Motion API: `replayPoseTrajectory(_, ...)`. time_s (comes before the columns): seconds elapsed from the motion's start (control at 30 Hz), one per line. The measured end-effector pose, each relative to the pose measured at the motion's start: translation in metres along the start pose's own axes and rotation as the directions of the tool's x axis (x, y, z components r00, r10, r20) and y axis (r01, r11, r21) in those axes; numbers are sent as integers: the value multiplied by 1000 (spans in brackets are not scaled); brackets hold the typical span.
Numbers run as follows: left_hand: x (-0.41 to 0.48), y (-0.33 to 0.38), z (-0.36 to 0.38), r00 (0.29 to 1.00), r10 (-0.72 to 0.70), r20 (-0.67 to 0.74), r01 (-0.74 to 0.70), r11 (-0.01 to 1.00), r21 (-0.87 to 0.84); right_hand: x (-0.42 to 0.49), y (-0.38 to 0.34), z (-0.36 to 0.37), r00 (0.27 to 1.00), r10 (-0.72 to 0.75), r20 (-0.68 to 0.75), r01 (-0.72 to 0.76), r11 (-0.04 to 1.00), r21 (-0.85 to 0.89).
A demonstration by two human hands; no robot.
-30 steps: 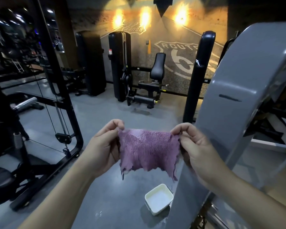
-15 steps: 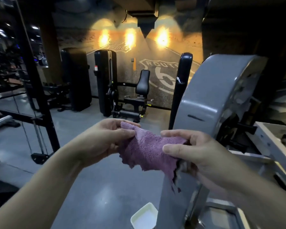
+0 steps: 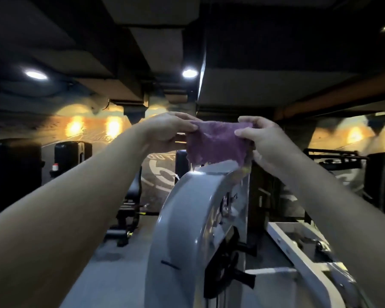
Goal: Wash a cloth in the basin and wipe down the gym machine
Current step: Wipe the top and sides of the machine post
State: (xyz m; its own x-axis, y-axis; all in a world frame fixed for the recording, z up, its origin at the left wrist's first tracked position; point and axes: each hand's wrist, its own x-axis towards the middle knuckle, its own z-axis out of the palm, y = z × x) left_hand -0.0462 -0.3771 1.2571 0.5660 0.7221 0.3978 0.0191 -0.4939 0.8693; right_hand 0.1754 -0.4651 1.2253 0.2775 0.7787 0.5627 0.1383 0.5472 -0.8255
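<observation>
A purple cloth (image 3: pixel 216 143) hangs spread between my two hands at arm's length. My left hand (image 3: pixel 167 134) pinches its left top corner, and my right hand (image 3: pixel 260 138) pinches its right top corner. The cloth's lower edge hangs just above the curved top of the grey gym machine (image 3: pixel 187 214), which rises in the middle of the view; whether the two touch I cannot tell. The basin is out of view.
A white frame part (image 3: pixel 298 245) of the machine extends to the right. A black seat machine (image 3: pixel 129 210) stands behind on the left, with black weight stacks (image 3: pixel 72 156) further left. Dark ceiling beams hang overhead.
Both hands have lifted the cloth from waist height up over the machine's top and spread it. The view has tilted upward, and the white basin has dropped out of sight.
</observation>
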Motion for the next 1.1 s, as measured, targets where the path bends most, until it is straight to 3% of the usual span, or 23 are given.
replayPoseTrajectory(0.07, 17, -2, 2, 996, 52, -77, -45, 995, 85, 19, 3, -10, 986, -168, 21, 169, 973, -158)
replayPoseTrajectory(0.13, 17, -18, 3, 995, 76, -72, -63, 984, 167, 16, 12, -23, 955, -247, 166, 292, 888, -355)
replayPoseTrajectory(0.23, 2, -55, -2, 998, -23, 50, 10, 969, 248, -6, 36, -33, 883, -63, 466, 342, 766, -544)
replayPoseTrajectory(0.3, -5, -72, -4, 996, -62, 61, 51, 984, 170, -10, 43, -31, 851, -41, 524, 365, 764, -532)
replayPoseTrajectory(0.37, -6, -77, -4, 998, -25, -59, 29, 998, 63, -4, 41, -20, 848, -94, 522, 391, 776, -495)
replayPoseTrajectory(0.43, -1, -77, -2, 975, 12, -224, 0, 999, 53, 5, 41, -4, 800, -79, 594, 456, 725, -517)
replayPoseTrajectory(0.57, 13, -74, 4, 907, 41, -420, 13, 992, 124, 24, 57, 17, 660, 231, 715, 472, 613, -633)
replayPoseTrajectory(0.73, 36, -76, 12, 867, 52, -496, 37, 985, 169, 63, 81, 3, 691, 275, 668, 330, 703, -630)
replayPoseTrajectory(0.9, 71, -87, 28, 903, -63, -424, 186, 949, 254, 133, 122, -32, 791, 333, 514, 189, 666, -722)
replayPoseTrajectory(1.03, 72, -97, 38, 934, -93, -346, 277, 801, 531, 141, 128, -43, 820, 309, 482, 164, 680, -715)
replayPoseTrajectory(1.1, 69, -99, 41, 928, -110, -355, 306, 767, 564, 109, 121, -36, 774, 214, 596, 317, 684, -657)
